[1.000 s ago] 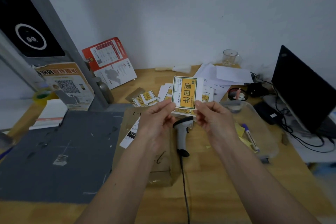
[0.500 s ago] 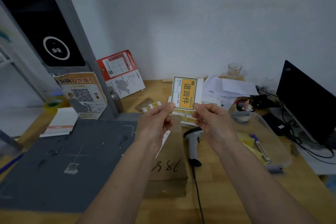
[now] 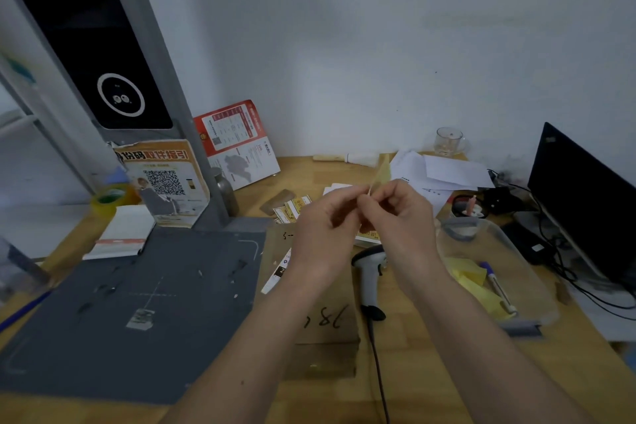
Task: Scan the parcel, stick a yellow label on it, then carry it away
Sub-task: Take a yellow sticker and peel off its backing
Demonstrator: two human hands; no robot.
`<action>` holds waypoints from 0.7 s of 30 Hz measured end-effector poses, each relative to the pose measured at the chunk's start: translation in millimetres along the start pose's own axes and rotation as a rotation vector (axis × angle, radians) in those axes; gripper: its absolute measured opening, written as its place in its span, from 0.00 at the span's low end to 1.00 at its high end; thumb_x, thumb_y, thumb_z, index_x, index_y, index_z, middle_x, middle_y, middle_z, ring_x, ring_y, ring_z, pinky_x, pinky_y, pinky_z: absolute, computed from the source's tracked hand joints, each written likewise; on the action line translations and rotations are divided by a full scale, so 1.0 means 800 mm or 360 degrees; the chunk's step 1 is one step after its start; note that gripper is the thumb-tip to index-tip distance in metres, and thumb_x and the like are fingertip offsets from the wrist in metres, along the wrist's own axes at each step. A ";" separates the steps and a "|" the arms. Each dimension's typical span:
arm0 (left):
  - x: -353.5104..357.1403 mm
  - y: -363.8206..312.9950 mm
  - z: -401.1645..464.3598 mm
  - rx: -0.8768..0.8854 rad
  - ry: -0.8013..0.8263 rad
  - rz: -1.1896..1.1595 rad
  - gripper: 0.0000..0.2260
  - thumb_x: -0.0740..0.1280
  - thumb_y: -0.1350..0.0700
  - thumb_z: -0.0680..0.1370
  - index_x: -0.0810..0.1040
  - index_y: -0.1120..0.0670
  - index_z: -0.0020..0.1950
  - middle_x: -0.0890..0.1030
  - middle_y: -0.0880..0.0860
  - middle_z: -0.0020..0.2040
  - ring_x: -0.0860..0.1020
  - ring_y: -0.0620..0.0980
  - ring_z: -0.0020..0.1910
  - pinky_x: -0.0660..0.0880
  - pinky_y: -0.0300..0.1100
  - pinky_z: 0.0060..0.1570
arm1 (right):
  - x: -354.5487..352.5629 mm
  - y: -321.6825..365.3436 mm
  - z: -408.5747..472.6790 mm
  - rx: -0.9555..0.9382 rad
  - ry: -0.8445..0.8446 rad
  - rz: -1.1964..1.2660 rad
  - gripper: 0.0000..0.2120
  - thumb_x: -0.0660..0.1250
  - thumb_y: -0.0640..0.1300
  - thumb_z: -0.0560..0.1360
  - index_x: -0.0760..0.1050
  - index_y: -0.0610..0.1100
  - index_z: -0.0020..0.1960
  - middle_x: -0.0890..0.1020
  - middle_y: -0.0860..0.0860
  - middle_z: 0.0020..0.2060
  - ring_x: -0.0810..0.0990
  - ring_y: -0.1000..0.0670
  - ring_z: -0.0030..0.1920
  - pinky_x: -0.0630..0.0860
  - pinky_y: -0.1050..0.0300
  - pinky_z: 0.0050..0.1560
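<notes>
A brown cardboard parcel (image 3: 323,320) with handwritten digits lies on the wooden desk below my hands. Above it my left hand (image 3: 323,227) and my right hand (image 3: 399,217) pinch the yellow label (image 3: 381,174) together; the label is turned edge-on and blurred, rising from my fingertips. The white handheld scanner (image 3: 370,272) lies on the desk just right of the parcel, its cable running toward me. Loose yellow labels (image 3: 292,208) lie behind the parcel, partly hidden by my hands.
A dark grey mat (image 3: 130,303) covers the desk's left half. A clear plastic tray (image 3: 495,272) with a marker and yellow notes sits right. A black monitor (image 3: 585,196) and cables stand far right. Papers, a glass cup (image 3: 447,141), a tape roll (image 3: 110,198) and a grey post surround the area.
The yellow label faced me flat before; now it is turned edge-on and my fingertips have come together at its lower edge. The view has tilted up slightly.
</notes>
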State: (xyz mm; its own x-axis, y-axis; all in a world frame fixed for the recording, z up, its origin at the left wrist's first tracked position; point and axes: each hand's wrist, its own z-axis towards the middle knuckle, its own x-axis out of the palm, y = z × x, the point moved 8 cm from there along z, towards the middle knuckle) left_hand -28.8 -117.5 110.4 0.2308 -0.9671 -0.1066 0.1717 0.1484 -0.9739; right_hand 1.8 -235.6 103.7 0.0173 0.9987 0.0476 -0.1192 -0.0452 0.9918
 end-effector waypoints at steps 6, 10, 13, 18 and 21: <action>-0.003 -0.004 -0.004 0.0024 0.0044 -0.0098 0.18 0.66 0.69 0.74 0.82 0.50 0.57 0.85 0.55 0.46 0.82 0.56 0.49 0.79 0.48 0.55 | 0.001 -0.004 0.007 0.0134 0.0261 0.0309 0.05 0.66 0.37 0.75 0.78 0.35 0.45 0.80 0.47 0.33 0.79 0.50 0.35 0.78 0.55 0.39; -0.006 0.000 -0.003 -0.0078 -0.0003 -0.0141 0.14 0.67 0.66 0.75 0.82 0.53 0.58 0.85 0.44 0.43 0.83 0.49 0.50 0.78 0.48 0.58 | 0.004 0.002 0.003 0.0092 0.0324 0.0319 0.06 0.71 0.36 0.71 0.77 0.35 0.47 0.82 0.46 0.34 0.79 0.50 0.34 0.77 0.59 0.36; -0.006 0.000 -0.003 -0.0086 -0.0036 -0.0142 0.12 0.69 0.63 0.76 0.83 0.53 0.57 0.85 0.45 0.47 0.83 0.48 0.52 0.78 0.48 0.58 | 0.002 0.004 0.003 0.0100 0.0285 0.0297 0.11 0.73 0.36 0.69 0.76 0.33 0.48 0.81 0.45 0.34 0.79 0.52 0.32 0.77 0.61 0.34; -0.007 0.002 -0.006 -0.0157 -0.0068 -0.0300 0.10 0.68 0.67 0.75 0.84 0.57 0.53 0.86 0.48 0.44 0.84 0.51 0.50 0.80 0.43 0.53 | -0.004 0.005 0.000 0.0092 0.0250 0.0279 0.02 0.71 0.36 0.71 0.80 0.38 0.42 0.81 0.47 0.30 0.77 0.52 0.30 0.76 0.61 0.33; -0.010 0.004 -0.009 -0.0171 -0.0088 -0.0317 0.11 0.71 0.66 0.73 0.84 0.57 0.53 0.85 0.47 0.40 0.84 0.51 0.48 0.80 0.43 0.52 | -0.005 0.005 -0.003 0.0087 0.0249 0.0277 0.03 0.69 0.35 0.73 0.81 0.38 0.42 0.81 0.48 0.30 0.77 0.53 0.30 0.76 0.61 0.32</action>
State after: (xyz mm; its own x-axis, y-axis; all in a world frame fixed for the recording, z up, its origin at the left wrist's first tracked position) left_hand -36.7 -111.0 106.9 0.2553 -0.9619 0.0981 0.1171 -0.0699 -0.9907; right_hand -1.2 -239.5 106.9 -0.1532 0.9670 0.2036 -0.0532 -0.2138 0.9754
